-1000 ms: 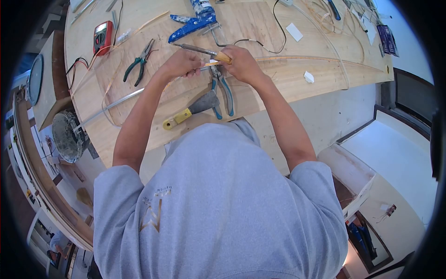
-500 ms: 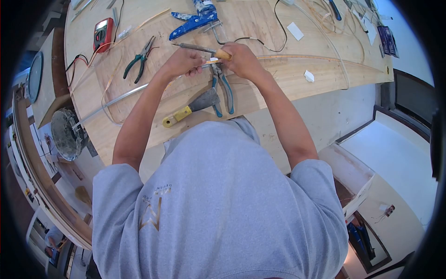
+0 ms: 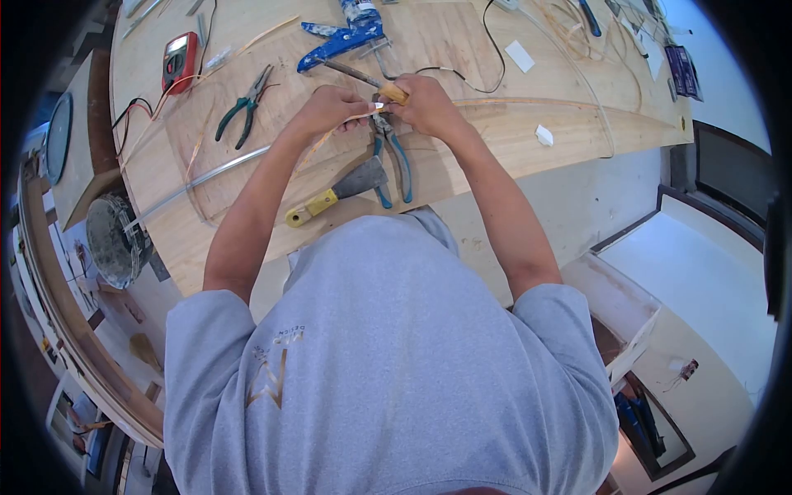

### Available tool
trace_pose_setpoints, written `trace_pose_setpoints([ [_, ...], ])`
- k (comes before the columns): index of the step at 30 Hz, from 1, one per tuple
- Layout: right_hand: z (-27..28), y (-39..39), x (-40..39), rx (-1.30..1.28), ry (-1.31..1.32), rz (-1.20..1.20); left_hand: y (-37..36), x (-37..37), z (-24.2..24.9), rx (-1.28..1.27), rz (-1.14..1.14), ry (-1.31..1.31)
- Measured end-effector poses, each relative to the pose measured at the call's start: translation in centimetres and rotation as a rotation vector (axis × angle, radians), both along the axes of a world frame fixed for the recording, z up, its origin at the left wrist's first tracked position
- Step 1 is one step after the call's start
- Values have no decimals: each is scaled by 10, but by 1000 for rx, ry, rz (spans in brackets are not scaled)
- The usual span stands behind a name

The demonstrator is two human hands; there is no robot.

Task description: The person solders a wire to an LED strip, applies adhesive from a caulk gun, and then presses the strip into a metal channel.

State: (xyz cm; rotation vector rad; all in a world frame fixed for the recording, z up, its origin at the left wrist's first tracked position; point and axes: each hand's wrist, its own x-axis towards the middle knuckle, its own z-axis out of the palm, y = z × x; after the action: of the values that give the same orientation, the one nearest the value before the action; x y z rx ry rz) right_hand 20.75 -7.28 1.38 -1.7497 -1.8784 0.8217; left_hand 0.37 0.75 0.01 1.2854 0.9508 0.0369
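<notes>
My right hand (image 3: 427, 106) is closed around the wooden handle of a soldering iron (image 3: 351, 73), whose metal shaft points up and left. Thin LED strip (image 3: 528, 102) runs rightward from beside that hand. Pinched in the fingers of my left hand (image 3: 334, 111) is an end of LED strip (image 3: 318, 147) with a small white piece at its tip, close to my right fingertips. Whether the two hands touch there is hard to make out. Below them lie blue-handled pliers (image 3: 402, 161) and a putty knife (image 3: 312, 208) with a yellow handle.
A blue caulking gun (image 3: 342, 40) lies beyond my hands on the wooden table (image 3: 495, 177). Green-handled long-nose pliers (image 3: 239, 115) and a red multimeter (image 3: 177, 59) are at left, above a metal profile (image 3: 206, 179). A bucket (image 3: 115, 239) stands beside the table.
The soldering iron has tilted, its tip swinging up and to the right. My left hand has shifted slightly right, nearer my right hand. The whole view has moved a little.
</notes>
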Motion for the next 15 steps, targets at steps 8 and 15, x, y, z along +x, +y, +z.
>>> trace_pose_setpoints([
  [8,-7,0,1,-7,84,-38,6,-4,-17,-68,-28,-100],
  [15,-5,-3,-1,5,67,-37,-1,1,-5,-87,77,-36],
])
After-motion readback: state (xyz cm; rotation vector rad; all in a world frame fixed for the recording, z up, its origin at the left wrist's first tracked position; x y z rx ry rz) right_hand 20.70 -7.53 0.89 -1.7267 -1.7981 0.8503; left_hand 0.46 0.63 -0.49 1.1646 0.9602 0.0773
